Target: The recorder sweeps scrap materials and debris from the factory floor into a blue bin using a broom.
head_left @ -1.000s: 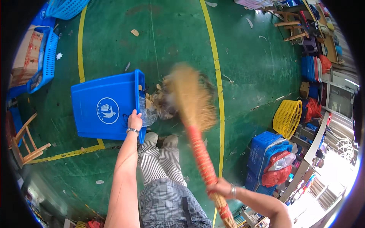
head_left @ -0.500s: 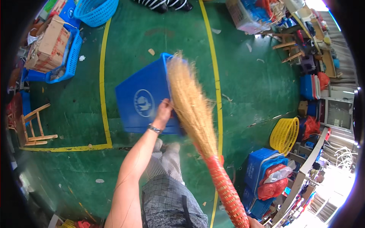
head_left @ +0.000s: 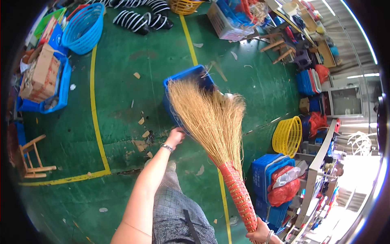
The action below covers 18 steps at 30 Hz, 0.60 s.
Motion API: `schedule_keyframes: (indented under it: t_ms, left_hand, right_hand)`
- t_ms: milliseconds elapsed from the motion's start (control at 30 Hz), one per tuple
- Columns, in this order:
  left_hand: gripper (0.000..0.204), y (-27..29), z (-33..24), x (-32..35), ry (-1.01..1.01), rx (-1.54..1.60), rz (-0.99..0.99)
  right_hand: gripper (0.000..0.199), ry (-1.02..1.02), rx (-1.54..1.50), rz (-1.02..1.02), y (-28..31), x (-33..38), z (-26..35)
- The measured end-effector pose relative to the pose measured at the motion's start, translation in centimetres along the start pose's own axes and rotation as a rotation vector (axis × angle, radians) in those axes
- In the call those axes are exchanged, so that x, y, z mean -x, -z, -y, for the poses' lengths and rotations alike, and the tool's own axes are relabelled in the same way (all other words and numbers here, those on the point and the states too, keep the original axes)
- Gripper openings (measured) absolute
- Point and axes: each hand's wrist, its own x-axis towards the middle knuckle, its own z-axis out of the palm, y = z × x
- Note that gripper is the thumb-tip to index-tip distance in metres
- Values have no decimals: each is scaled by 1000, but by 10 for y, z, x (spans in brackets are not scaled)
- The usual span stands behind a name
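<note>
My right hand [head_left: 260,232] is closed around the red wrapped handle of a straw broom [head_left: 207,118] at the lower right. The broom's bristles fan out up and to the left, lying over the mouth of a blue plastic bin [head_left: 181,75] and hiding much of it. At the bin's near left edge, my left hand [head_left: 176,137] has its fingers closed on the bin; the fingertips are partly hidden. A little of the bin's dark inside shows beyond the bristles, with something pale beside them.
Scraps [head_left: 141,145] litter the green floor left of the bin. A yellow basket [head_left: 287,136] and stacked blue bins [head_left: 264,175] stand on the right. A wooden stool [head_left: 38,168] and a blue basket [head_left: 83,30] are on the left. A person's striped sleeves show at the top.
The bin has turned, so its printed side has gone from view and its mouth shows. Floor scraps have come into sight on its left. The broom's bristles have spread wider.
</note>
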Motion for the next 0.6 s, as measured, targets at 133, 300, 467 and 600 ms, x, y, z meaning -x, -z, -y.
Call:
schedule_keyframes:
  t_ms: [133, 300, 467, 600]
  left_hand:
    - [47, 34, 19, 4, 95, 93, -99]
    - [69, -6, -8, -23, 188, -19, -246]
    - [52, -43, 8, -78, -160, -82, -609]
    - [11, -20, 5, -82, -228, 25, -610]
  right_hand:
    - [52, 60, -484, 9, 15, 40, -25]
    - [42, -124, -862, -58, 7, 86, -24]
    - [39, -246, -1160, -239, -28, 64, -45]
    - [34, -276, -1156, 53, -61, -1, -187]
